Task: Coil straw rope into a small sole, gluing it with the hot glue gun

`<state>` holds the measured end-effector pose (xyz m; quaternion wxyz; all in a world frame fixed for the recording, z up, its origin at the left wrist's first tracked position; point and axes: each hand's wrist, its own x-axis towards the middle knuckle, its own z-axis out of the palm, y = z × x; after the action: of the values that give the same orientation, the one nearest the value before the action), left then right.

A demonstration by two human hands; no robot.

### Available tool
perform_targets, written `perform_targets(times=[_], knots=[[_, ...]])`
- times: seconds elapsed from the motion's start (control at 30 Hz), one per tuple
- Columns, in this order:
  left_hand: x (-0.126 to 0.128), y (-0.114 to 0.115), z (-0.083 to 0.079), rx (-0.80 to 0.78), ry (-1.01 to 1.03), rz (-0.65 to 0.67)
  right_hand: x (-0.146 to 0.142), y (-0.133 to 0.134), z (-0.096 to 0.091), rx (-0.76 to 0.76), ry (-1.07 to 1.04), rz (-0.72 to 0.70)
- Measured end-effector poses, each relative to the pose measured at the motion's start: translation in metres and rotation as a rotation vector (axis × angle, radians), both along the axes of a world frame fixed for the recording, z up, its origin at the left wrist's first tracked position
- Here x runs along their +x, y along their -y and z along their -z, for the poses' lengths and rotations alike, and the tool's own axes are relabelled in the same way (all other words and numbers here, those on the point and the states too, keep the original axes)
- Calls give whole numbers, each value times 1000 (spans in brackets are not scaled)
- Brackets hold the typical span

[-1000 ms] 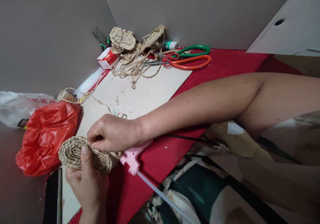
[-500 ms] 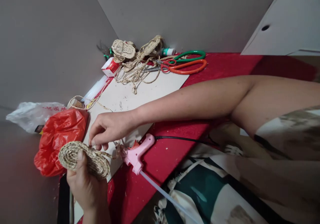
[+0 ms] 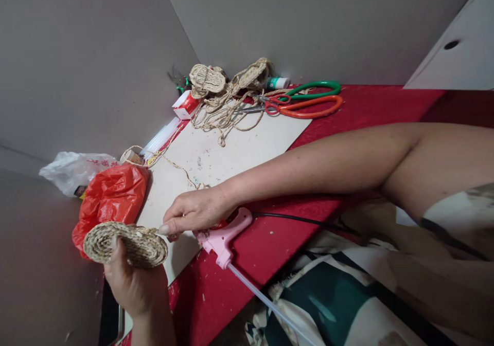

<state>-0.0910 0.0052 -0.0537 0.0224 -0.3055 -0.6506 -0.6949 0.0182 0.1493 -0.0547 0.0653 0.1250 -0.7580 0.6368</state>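
Observation:
My left hand (image 3: 133,284) grips an oval sole of coiled straw braid (image 3: 144,246), its thumb pressed on the upper face. At the sole's right end my right hand (image 3: 193,212) is closed, thumb and forefinger pinching the straw cord (image 3: 161,230) close to the edge. Much of that cord is hidden behind the fingers. Just beside my right hand lies a pink hot glue gun (image 3: 227,238), a long clear glue stick (image 3: 262,299) poking out of its back end. Its nozzle is partly covered by the hand.
A red plastic bag (image 3: 119,192) and a clear bag (image 3: 79,168) lie at the left. At the back are straw cord (image 3: 219,114), a small woven piece (image 3: 207,78), scissors (image 3: 309,104) and a red-white box (image 3: 187,104). White board (image 3: 250,140) covers part of the red tabletop (image 3: 231,294).
My right hand has moved from above the sole's edge to its right end and now pinches the cord there. The sole has turned slightly in my left hand. The whole view has shifted.

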Motion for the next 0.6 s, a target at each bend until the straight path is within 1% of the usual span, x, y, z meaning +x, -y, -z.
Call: perform_targets(times=[0.07,0.1,0.2,0.27,0.33,0.4,0.47,0.6], knots=[[6,-2,-3,105,146,20,0,1,3,-12,39,-17],[9,-3,-4,127,171,37,-1,1,4,-30,54,-24],[13,-4,-5,127,128,69,-3,1,7,-127,114,-50],[14,-5,-5,122,87,49,-4,1,7,-202,181,-84],[15,-5,-5,130,68,23,-5,1,6,-302,247,-157],[15,-7,-4,163,103,15,-5,0,6,-402,298,-252],[15,-8,-3,220,178,33,-6,0,7,-466,329,-325],[15,-8,-2,258,226,71,-8,1,13,-507,375,-371]])
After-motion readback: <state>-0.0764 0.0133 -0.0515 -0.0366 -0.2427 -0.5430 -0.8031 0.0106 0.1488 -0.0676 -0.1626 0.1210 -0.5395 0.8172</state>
